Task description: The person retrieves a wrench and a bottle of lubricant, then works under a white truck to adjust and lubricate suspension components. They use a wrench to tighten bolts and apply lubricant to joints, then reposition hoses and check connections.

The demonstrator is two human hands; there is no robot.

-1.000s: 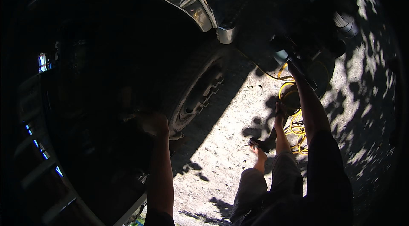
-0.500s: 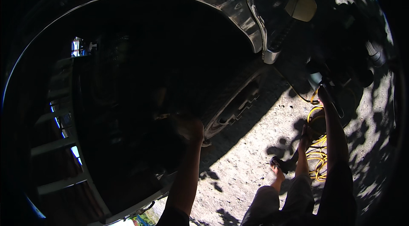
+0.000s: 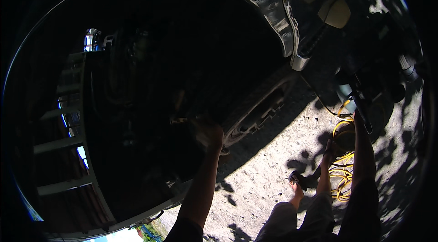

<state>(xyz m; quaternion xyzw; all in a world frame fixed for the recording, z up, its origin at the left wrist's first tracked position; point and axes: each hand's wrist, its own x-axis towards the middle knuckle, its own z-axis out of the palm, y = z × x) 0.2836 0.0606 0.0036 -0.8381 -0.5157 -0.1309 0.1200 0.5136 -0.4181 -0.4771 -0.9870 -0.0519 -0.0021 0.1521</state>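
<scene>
My left hand (image 3: 207, 131) reaches into the dark wheel well, beside the tyre (image 3: 255, 112). Its fingers look curled round something small near a faint metallic fitting (image 3: 179, 120); shadow hides what it is. My right hand (image 3: 354, 113) is at a dark piece of equipment with a pale blue-grey part (image 3: 344, 91), next to a looped yellow hose (image 3: 341, 169); its fingers are lost in shadow.
A glossy dark fender (image 3: 273, 11) arches overhead, with a pale lamp-like part (image 3: 334, 14) on the bodywork. A ladder-like frame (image 3: 59, 146) shows at left. My legs and sandalled feet (image 3: 295, 182) are on sunlit, speckled ground (image 3: 255, 182) below.
The whole view has shifted, so fender, tyre, hose and both my arms appear farther right, and more of the dark underside shows at left. My hands stay at much the same places.
</scene>
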